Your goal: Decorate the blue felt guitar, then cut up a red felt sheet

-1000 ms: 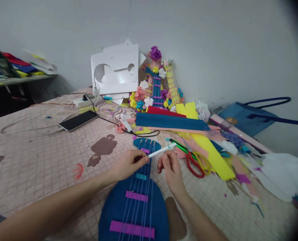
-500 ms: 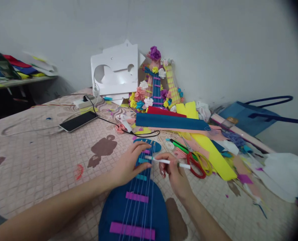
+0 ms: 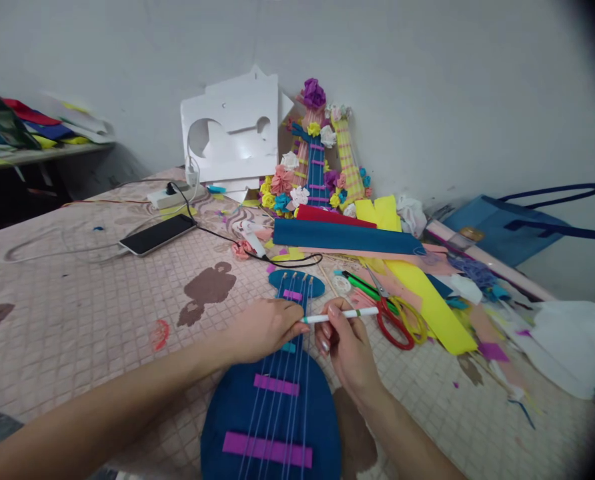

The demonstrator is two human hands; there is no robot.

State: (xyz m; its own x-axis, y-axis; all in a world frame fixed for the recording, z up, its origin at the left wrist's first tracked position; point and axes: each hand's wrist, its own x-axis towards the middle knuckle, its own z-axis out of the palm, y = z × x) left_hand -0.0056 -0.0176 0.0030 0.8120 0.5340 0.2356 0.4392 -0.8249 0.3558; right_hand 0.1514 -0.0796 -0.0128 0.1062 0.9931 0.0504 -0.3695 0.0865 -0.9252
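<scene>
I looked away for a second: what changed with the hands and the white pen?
The right hand took hold of the white pen, whose teal end swung from right to left. The left hand let go, spread open, then closed on that end. The blue toy guitar and smartphone stayed put.

No words, labels, brands, numbers or signs that I can read on my distant feed, from the upper left of the frame to the lower right, any fine print too small for me.
</scene>
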